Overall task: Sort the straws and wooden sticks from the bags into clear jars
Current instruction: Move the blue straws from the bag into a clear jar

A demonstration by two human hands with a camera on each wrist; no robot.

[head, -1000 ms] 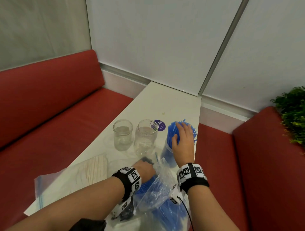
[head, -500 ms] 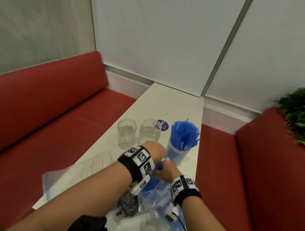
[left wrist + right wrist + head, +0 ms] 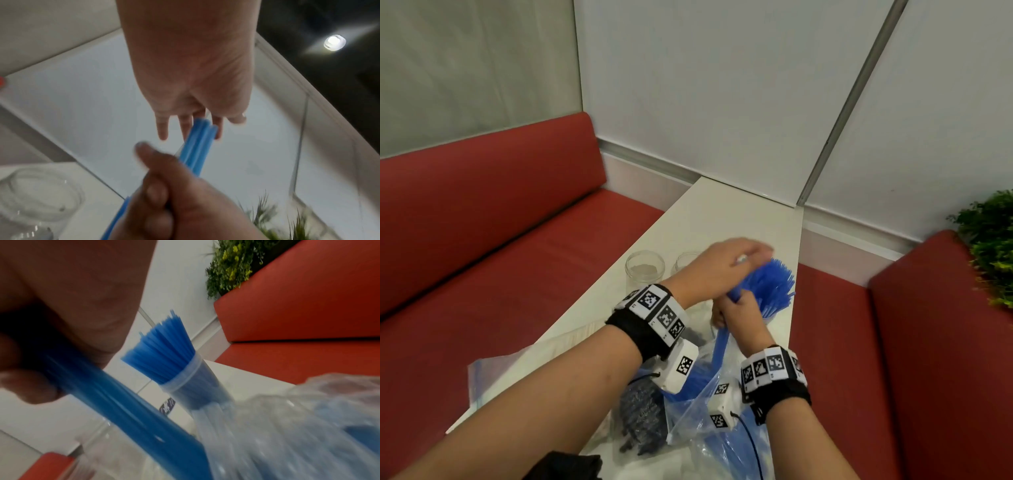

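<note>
My right hand grips a bundle of blue straws, its lower part still inside the clear bag. My left hand is held flat above it; in the left wrist view its straight fingers touch the tips of the bundle. Just behind stands a clear jar packed with blue straws. Two empty clear jars stand to its left. A bag of wooden sticks lies at the left, mostly behind my left arm.
A bag of black straws lies near the table's front edge. The narrow white table runs to the wall between two red benches. A green plant stands behind the right bench.
Both hands have risen from the bag. The right hand has pulled a bundle of blue straws upward, and the left hand has moved over the bundle's tips.
</note>
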